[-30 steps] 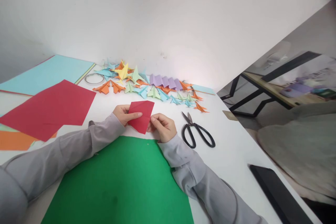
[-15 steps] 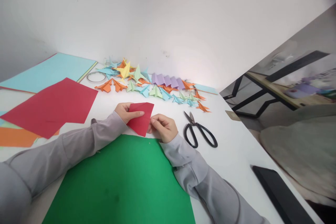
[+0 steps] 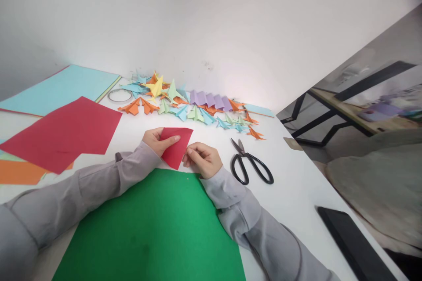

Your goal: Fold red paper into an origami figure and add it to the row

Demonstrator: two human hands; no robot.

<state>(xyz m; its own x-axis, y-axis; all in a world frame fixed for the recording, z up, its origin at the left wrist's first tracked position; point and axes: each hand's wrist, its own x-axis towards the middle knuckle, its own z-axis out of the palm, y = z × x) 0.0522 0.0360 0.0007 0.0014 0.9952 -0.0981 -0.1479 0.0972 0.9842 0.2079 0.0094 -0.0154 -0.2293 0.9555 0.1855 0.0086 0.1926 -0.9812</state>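
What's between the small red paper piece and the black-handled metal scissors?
In the head view, the bare right hand lies between the red paper piece and the scissors, right by the paper's edge.

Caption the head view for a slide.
Left hand grips small red paper, right hand at its edge; open scissors lie nearby.

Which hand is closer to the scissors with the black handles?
The right hand. It is to the left of the black-handled scissors, not touching them. The left hand is farther left, holding the small red paper.
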